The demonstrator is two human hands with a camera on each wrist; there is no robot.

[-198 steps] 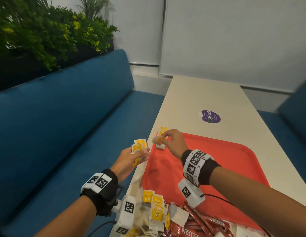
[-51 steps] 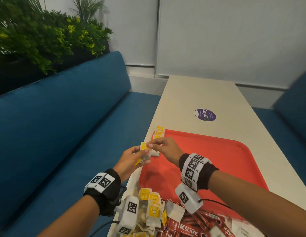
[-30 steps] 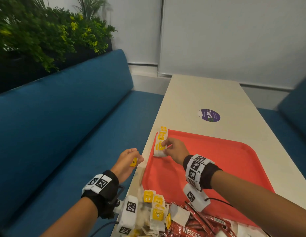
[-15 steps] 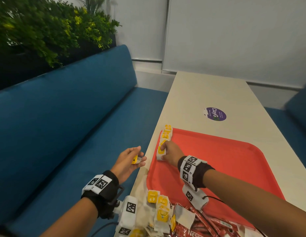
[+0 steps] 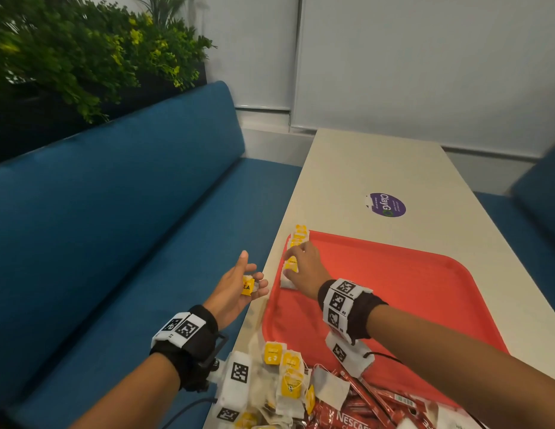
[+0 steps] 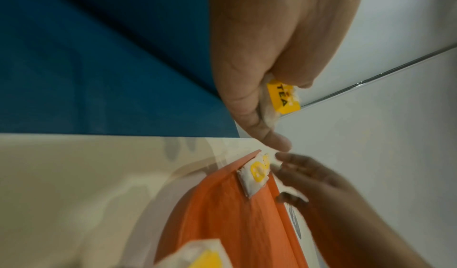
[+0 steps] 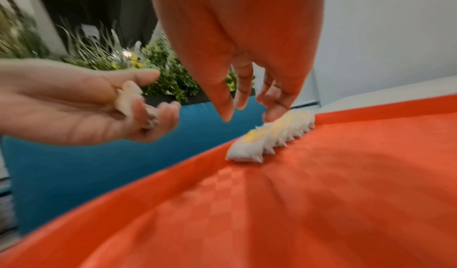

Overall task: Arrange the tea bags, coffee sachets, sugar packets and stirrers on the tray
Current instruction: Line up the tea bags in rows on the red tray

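Observation:
A red tray [image 5: 394, 292] lies on the pale table. A row of white tea bags with yellow tags [image 5: 296, 241] runs along the tray's left edge. My right hand [image 5: 290, 262] hovers over the near end of that row, its straight fingers touching the tea bags [image 7: 272, 133] and gripping nothing. My left hand [image 5: 253, 281] stays just off the table's left edge, over the blue bench. Its thumb and curled fingers pinch one tea bag [image 6: 284, 98] with a yellow "TEA" tag. Loose tea bags [image 5: 285, 376] and red Nescafe sachets [image 5: 366, 410] are piled at the tray's near end.
A purple round sticker [image 5: 387, 205] is on the table beyond the tray. A blue bench [image 5: 115, 227] runs along the left, with green plants [image 5: 84, 57] behind it. Another blue seat [image 5: 542, 187] is at the right. White walls close off the far end.
My right hand took a tea bag from my left hand, laid it at the near end of the row, and its fingers have loosened. My left hand still holds one tea bag.

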